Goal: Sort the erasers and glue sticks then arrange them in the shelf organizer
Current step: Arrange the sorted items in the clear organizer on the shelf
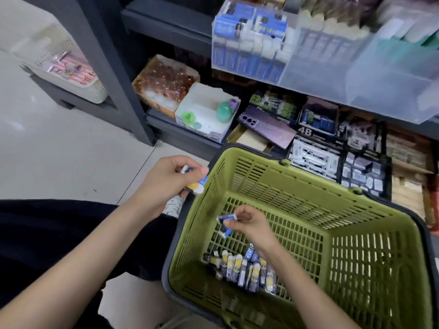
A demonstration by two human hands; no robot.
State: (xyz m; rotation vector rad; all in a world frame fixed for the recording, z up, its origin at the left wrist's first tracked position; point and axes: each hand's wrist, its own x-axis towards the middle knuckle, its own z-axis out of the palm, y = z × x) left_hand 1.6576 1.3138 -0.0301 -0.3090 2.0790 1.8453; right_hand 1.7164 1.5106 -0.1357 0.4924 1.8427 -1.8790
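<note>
A green slotted basket [297, 184] stands on the floor in front of the shelves. At its near inner corner lies a pile of several small wrapped erasers and glue sticks [244, 269]. My right hand [247, 224] is inside the basket and pinches blue-wrapped erasers [226, 217]; another blue piece [225, 233] shows just under its fingers. My left hand [166, 181] is outside the basket's left rim and grips several small items, blue, white and yellow [197, 184]. The clear shelf organizer [308, 74] with blue packs stands on the shelf above.
Dark boxes of erasers [316, 157] fill the low shelf behind the basket, with a purple phone [268, 129] lying there. A white box of green toys [209, 115] and an orange box [164, 84] stand left. A dark shelf post [118, 74] rises beside them.
</note>
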